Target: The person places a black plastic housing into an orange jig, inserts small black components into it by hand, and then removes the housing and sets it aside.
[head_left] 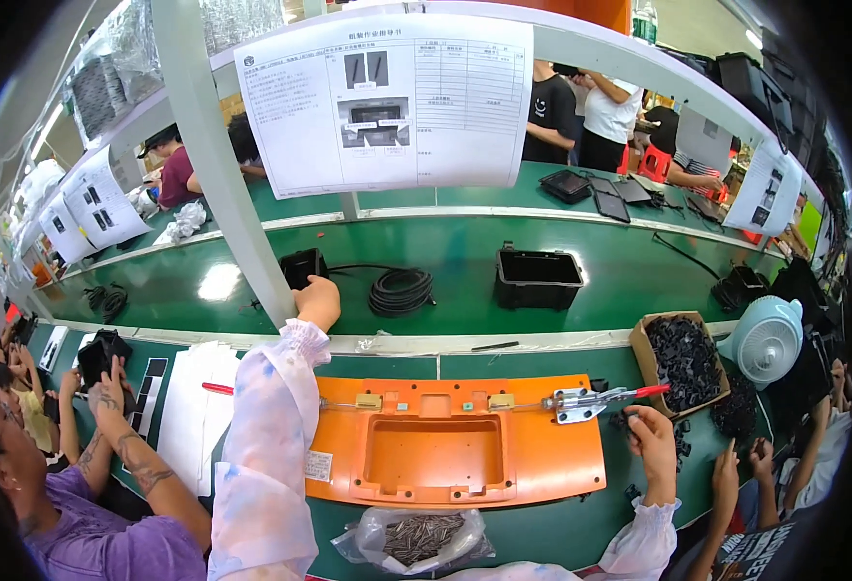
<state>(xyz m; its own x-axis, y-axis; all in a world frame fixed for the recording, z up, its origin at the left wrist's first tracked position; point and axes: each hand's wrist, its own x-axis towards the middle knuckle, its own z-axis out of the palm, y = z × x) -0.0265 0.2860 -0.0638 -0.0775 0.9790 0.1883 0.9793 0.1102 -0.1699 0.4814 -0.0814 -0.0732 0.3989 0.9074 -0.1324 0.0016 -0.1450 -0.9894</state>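
My left hand (319, 304) reaches far across the bench and closes on a small black plastic box (303, 265) on the far green surface, partly hidden by a white post. My right hand (651, 443) pinches a small black plastic piece (623, 421) at the right end of an orange fixture (550, 463). This fixture has a rectangular recess and carries a metal toggle clamp (581, 405) with a red handle. In front of it sits a clear plastic bag (472, 542) full of metal pins.
A cardboard box (648, 360) of black parts stands right, beside a light-blue fan (768, 339). A coiled black cable (402, 290) and an open black case (539, 278) rest on the far surface. Paper sheets (193, 416) lie left. A co-worker (125, 523) sits close on my left.
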